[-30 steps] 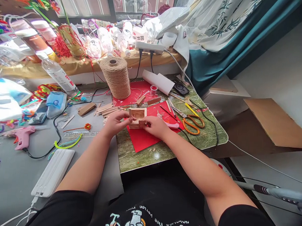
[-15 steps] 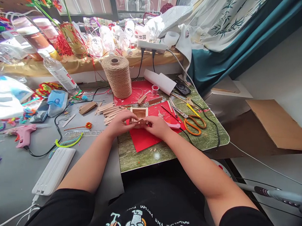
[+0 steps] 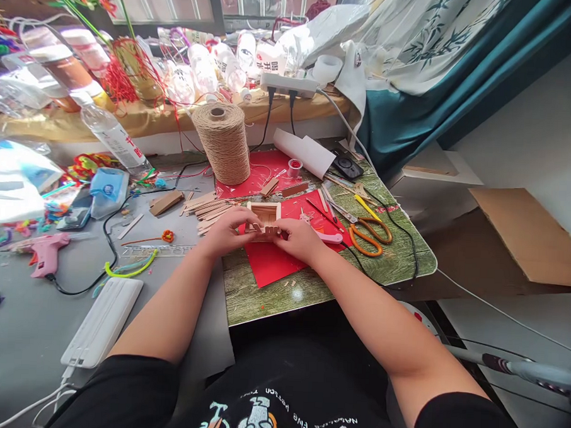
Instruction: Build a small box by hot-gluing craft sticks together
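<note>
And it's L hand (image 3: 228, 231) & R hand (image 3: 296, 238), ctr frame, pinching opposite ends of the brown strip (image 3: 269, 231) by the wooden box (image 3: 265, 208), prob. for even, steady support.

The box (image 3: 264, 217) is pale tan, the strip (image 3: 268, 230) darker brown, the paper (image 3: 265, 270) bright red. Green wood grain patterns the desk (image 3: 255, 308). The scissors (image 3: 357, 223) have orange handles; the glue gun (image 3: 47, 254) is pink (a soft, milky pink), the twine (image 3: 225, 145) beige. One curtain (image 3: 388, 130) is teal, the other white (image 3: 428, 47) with dark bamboo leaves.
</note>
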Motion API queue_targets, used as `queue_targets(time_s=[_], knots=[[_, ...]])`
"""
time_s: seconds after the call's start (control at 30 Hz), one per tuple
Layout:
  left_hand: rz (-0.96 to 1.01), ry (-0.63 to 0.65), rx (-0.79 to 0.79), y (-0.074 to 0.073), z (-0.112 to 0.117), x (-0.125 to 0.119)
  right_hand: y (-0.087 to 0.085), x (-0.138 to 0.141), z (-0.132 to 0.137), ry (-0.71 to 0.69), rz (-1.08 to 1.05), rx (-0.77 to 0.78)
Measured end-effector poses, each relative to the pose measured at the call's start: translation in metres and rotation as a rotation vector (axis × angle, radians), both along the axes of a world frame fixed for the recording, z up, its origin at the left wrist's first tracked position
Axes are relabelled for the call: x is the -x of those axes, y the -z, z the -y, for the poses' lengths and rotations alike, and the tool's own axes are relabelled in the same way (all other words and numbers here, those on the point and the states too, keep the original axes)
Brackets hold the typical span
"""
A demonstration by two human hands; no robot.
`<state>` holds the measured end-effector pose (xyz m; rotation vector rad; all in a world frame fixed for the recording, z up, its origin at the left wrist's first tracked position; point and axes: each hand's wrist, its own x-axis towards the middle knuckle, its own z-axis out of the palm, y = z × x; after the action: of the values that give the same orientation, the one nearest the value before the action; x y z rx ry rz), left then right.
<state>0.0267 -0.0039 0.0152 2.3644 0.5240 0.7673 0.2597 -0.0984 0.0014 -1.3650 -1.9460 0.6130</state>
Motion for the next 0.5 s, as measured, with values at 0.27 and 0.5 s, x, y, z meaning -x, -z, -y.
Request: queue_targets(time_s=[0.27, 0.5], knots=[[-0.024, -0.002, -0.081, -0.0002, 0.0002, -0.0042, 0.0014, -0.0004, 0.0002, -0.005, 0.002, 0.01], [-0.029, 0.037, -0.065, 0.001, 0.0012, -0.0053, 0.0001, -0.0006, 0.0006, 0.006, -0.014, 0.023]])
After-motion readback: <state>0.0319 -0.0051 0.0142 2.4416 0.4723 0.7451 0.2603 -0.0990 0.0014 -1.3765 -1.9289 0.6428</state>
